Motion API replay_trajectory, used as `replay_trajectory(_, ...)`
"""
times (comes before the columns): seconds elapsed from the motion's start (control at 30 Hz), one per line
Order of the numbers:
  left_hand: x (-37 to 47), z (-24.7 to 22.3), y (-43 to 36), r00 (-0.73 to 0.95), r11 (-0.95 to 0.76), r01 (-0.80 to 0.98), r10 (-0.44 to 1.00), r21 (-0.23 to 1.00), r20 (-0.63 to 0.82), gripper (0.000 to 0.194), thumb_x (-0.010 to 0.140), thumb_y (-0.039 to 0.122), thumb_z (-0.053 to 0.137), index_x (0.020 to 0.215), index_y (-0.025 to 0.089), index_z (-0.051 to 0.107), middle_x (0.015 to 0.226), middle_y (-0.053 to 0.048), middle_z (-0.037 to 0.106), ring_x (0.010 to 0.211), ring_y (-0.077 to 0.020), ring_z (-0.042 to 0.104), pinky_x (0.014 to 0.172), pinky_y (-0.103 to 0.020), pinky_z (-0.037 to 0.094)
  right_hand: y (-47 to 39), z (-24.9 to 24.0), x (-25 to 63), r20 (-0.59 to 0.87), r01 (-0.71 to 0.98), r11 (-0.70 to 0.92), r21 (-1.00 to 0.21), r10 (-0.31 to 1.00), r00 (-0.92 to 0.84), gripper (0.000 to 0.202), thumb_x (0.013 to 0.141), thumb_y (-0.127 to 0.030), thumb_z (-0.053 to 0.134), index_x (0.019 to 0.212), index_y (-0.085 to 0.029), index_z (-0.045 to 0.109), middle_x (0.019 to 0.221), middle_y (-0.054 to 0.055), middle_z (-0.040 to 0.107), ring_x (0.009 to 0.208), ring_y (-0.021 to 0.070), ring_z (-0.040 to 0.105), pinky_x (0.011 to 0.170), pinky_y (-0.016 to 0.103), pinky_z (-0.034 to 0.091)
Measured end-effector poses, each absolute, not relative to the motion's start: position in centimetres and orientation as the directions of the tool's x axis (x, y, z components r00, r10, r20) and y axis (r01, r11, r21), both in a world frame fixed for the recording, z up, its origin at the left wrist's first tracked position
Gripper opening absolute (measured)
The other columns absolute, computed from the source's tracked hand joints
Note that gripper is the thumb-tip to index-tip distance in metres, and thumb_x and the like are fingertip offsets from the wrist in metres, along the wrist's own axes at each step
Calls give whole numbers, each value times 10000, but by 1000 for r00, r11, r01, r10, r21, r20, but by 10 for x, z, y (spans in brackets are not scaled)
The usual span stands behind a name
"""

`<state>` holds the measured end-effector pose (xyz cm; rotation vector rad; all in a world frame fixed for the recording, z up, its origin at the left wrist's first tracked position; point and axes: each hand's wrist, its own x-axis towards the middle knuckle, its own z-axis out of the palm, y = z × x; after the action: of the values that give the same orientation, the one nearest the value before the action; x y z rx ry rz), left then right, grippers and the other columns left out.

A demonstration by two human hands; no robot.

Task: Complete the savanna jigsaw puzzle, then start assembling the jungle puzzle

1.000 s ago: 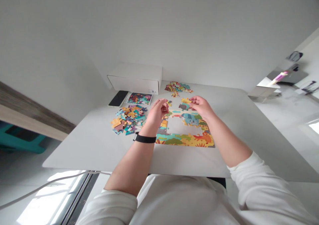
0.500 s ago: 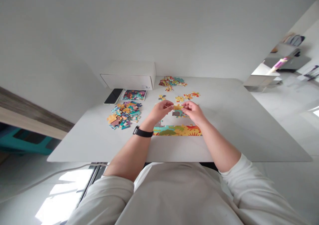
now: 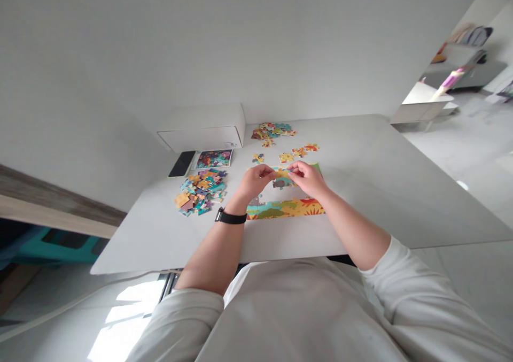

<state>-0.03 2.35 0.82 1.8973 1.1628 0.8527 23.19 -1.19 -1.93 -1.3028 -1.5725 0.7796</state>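
My left hand [image 3: 256, 181], with a black watch on its wrist, pinches the left side of a small yellow and blue puzzle section [image 3: 282, 177]. On the section's right side, the fingers of my right hand [image 3: 305, 177] are closed at its edge. A grey animal shows on the section's lower part. Nearer to me lies a joined puzzle strip [image 3: 286, 209] in yellow, green and red. Beyond my hands are loose yellow and orange pieces [image 3: 286, 158] and one more piece [image 3: 258, 159].
A mixed piece pile [image 3: 200, 191] lies at the left, near a black phone [image 3: 182, 164] and a picture card [image 3: 214, 159]. Behind them stands a white box [image 3: 200, 132]. Another piece pile [image 3: 272, 131] sits by the wall.
The view has shifted and tilted slightly. My fingers have moved a little at the section's top edge, and a green-edged part beyond my right hand now shows.
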Motion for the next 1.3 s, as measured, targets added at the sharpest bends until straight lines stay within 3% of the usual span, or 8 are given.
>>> replay_trajectory(0.23, -3, 15, 21, 355, -292, 419, 924, 860, 141, 318, 905, 481, 656, 813, 180, 707, 684, -12, 643, 630, -136, 528, 601, -271, 387, -11, -25, 231, 284, 382, 286, -879, 957, -62, 275, 941, -486, 723, 1100, -262, 716, 893, 25, 771, 777, 208, 702, 752, 352, 532)
replay_trajectory(0.43, -13, 21, 22, 385, -291, 416, 915, 862, 123, 316, 868, 489, 715, 879, 176, 759, 686, -14, 651, 614, -134, 508, 578, -268, 369, -17, -19, 229, 309, 429, 312, -848, 948, -79, 247, 971, -423, 706, 1167, -273, 709, 925, 32, 778, 789, 217, 714, 788, 373, 567)
replay_trajectory(0.6, -25, 23, 26, 355, -257, 406, 929, 877, 108, 299, 870, 467, 734, 896, 172, 775, 746, -36, 712, 677, -145, 580, 622, -263, 429, -24, -11, 225, 500, 532, 546, -648, 831, -244, 305, 950, -291, 724, 1252, -275, 691, 1298, 123, 742, 1184, 302, 716, 974, 455, 608)
replay_trajectory(0.73, -29, 20, 31, 353, -246, 413, 931, 877, 95, 291, 877, 461, 745, 897, 173, 779, 746, -31, 719, 683, -146, 599, 643, -266, 455, -27, -12, 223, 547, 552, 669, -497, 736, -400, 277, 967, -231, 705, 1238, -283, 692, 1412, 125, 691, 1379, 331, 629, 1147, 538, 542)
replay_trajectory(0.93, -32, 15, 35, 382, -272, 450, 920, 850, 93, 260, 878, 422, 729, 870, 168, 785, 778, -39, 745, 693, -147, 618, 653, -272, 458, -27, -16, 221, 569, 590, 703, -398, 693, -443, 238, 984, -243, 707, 1221, -269, 697, 1426, 129, 686, 1376, 336, 625, 1185, 545, 506)
replay_trajectory(1.3, -42, 20, 35, 480, -300, 544, 877, 783, 2, 218, 841, 414, 754, 849, 202, 803, 815, -31, 787, 766, -183, 678, 697, -289, 486, -30, -22, 212, 484, 626, 681, -380, 723, -493, 253, 941, -264, 764, 1195, -271, 763, 1380, 118, 716, 1254, 337, 682, 1101, 526, 550)
